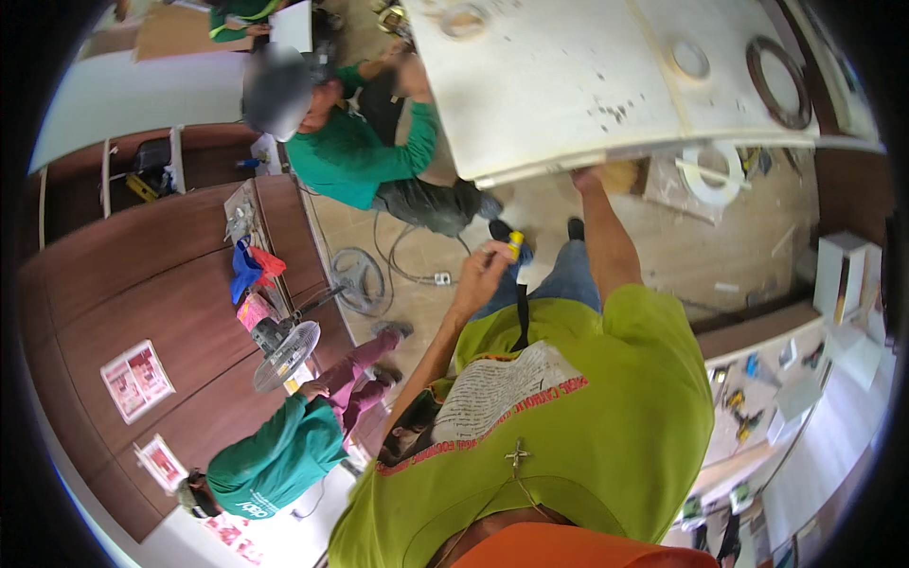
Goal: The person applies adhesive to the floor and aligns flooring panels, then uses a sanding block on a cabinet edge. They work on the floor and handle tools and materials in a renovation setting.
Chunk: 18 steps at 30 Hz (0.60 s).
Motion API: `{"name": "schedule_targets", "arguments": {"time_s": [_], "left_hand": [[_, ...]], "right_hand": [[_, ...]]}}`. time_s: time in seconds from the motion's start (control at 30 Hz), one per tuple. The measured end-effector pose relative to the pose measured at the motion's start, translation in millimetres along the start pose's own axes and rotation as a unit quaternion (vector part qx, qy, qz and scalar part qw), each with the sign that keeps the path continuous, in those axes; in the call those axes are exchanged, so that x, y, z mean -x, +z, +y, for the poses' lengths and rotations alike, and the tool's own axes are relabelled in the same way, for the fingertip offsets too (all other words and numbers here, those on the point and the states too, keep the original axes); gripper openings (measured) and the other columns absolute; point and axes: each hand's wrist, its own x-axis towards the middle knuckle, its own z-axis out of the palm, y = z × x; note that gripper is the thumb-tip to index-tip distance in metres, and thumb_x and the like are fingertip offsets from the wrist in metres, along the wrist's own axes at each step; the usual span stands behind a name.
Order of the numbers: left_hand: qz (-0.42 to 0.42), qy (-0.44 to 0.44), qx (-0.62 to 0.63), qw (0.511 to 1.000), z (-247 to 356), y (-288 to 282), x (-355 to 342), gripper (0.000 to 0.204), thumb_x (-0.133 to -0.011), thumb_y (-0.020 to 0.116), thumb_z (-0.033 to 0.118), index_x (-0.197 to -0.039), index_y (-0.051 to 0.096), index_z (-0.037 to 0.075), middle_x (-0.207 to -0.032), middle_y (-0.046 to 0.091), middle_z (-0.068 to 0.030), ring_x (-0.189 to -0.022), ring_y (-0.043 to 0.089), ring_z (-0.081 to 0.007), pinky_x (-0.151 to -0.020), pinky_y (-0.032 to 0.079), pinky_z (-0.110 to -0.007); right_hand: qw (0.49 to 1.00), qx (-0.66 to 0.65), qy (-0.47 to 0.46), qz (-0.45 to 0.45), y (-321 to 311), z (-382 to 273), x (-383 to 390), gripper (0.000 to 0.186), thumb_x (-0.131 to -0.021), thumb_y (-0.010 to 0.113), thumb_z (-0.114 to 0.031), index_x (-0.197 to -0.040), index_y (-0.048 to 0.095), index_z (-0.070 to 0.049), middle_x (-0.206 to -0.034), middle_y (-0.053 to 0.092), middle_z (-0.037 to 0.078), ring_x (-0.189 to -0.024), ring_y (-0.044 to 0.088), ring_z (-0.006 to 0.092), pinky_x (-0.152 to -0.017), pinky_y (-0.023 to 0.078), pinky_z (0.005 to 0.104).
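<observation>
My left hand (481, 280) is closed around a small tool with a yellow end (515, 245), held in front of my waist. Its kind is too small to make out. My right arm reaches forward to a large white panel (568, 95), which lies raised above the floor. At its near edge is my right hand (588, 178), its fingers mostly hidden by the panel. Just right of that hand, a tan object (620, 177) shows below the edge. On the panel lie a dark brown ring (755, 83) and a pale ring (691, 60).
A person in green (369, 156) crouches at the panel's left side. Another person (279, 450) bends near a standing fan (288, 357) at lower left. A cable (417, 270) crosses the floor. A white ring (696, 180) lies beyond my right arm; tools (743, 417) rest on a right-hand shelf.
</observation>
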Motion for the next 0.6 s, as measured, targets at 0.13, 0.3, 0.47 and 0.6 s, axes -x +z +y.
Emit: {"name": "schedule_targets", "arguments": {"time_s": [0.13,0.3,0.47,0.6], "left_hand": [[0.071,-0.056,0.112,0.990,-25.6,30.6,18.3,0.015,-0.099,0.056,0.016,-0.099,0.061,0.002,-0.092,0.062,-0.0018,-0.087,0.059,-0.0103,-0.082,0.048,-0.026],[0.063,-0.065,0.136,0.987,-20.0,72.0,10.7,0.016,-0.099,0.056,0.017,-0.101,0.059,0.002,-0.093,0.062,-0.0022,-0.088,0.059,-0.0098,-0.084,0.047,-0.025],[0.049,-0.054,0.101,0.992,-15.0,85.4,-16.5,0.015,-0.099,0.056,0.016,-0.098,0.059,0.002,-0.091,0.062,-0.0022,-0.086,0.060,-0.0088,-0.081,0.048,-0.024],[0.050,-0.049,0.075,0.995,-16.3,87.2,-38.6,0.020,-0.099,0.057,0.020,-0.098,0.060,0.001,-0.088,0.063,-0.0030,-0.082,0.060,-0.0090,-0.077,0.048,-0.024]], "right_hand": [[0.995,0.084,0.049,-0.010,-3.2,13.2,5.6,0.048,-0.088,0.044,-0.065,-0.110,0.057,-0.024,-0.098,0.057,-0.002,-0.092,0.054,0.0162,-0.079,0.048,0.0376],[0.994,0.045,0.075,0.064,22.7,14.4,31.4,0.038,-0.094,0.036,-0.057,-0.105,0.056,-0.026,-0.096,0.055,-0.007,-0.090,0.050,0.0133,-0.079,0.040,0.0348],[0.992,0.011,0.086,0.087,1.9,7.8,28.9,0.036,-0.097,0.031,-0.048,-0.103,0.055,-0.023,-0.108,0.055,-0.003,-0.099,0.049,0.0155,-0.082,0.041,0.0366],[0.989,0.016,0.080,0.122,21.1,6.5,54.3,0.036,-0.097,0.029,-0.046,-0.100,0.053,-0.018,-0.102,0.053,0.000,-0.098,0.048,0.0180,-0.082,0.043,0.0389]]}}
